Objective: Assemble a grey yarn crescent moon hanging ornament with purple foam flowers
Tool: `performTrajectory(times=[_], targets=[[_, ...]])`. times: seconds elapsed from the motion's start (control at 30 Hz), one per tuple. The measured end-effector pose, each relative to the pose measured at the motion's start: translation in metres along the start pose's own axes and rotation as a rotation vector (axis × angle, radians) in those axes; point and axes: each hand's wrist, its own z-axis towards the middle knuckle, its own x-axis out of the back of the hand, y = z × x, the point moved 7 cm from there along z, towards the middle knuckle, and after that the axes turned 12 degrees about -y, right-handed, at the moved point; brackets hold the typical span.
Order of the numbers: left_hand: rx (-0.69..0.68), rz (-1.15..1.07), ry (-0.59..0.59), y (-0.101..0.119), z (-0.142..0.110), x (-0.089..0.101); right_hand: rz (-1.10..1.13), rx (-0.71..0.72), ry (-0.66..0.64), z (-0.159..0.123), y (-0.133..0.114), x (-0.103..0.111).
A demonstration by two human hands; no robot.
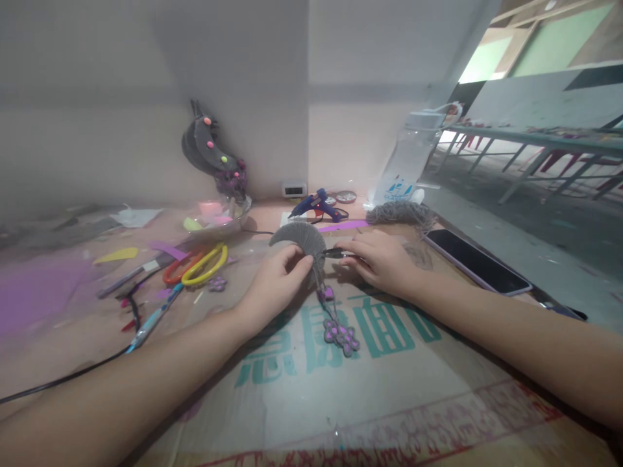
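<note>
My left hand point(278, 280) pinches a grey crescent moon point(307, 239) wrapped in yarn, thumb and fingers on its lower inner side. From the crescent's lower end hangs grey yarn with a small purple piece point(327, 294) and, below it, a purple flower charm point(342, 336) edged in grey, lying on the printed board point(302, 408). On the crescent's right edge, my right hand point(382, 261) holds slim dark tweezers point(333, 253) between thumb and fingers, their tips against the yarn. What the tips grip is too small to make out.
Behind are a blue glue gun point(317, 206), a small display point(294, 189) and a decorated crescent ornament point(207, 143). At right stand a water bottle point(402, 162), grey yarn point(399, 214) and a phone point(477, 261). At left lie yellow-and-orange-handled scissors point(207, 264) and a blue pen-like tool point(153, 319).
</note>
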Motion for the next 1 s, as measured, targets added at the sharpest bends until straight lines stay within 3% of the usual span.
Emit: performTrajectory(times=[0.33,0.57,0.8,1.0], targets=[[0.019,-0.026,-0.005,0.000,0.000,0.001,0.055,-0.064,0.064,-0.002,0.007,0.005],[-0.002,-0.032,-0.006,0.001,0.000,0.000,0.079,-0.089,0.031,-0.002,0.010,-0.001],[0.000,-0.054,-0.027,-0.002,0.001,-0.002,0.059,-0.039,-0.027,0.001,0.005,-0.001],[-0.017,-0.034,-0.021,-0.003,0.001,-0.002,0.046,-0.026,-0.003,0.000,0.005,-0.001]])
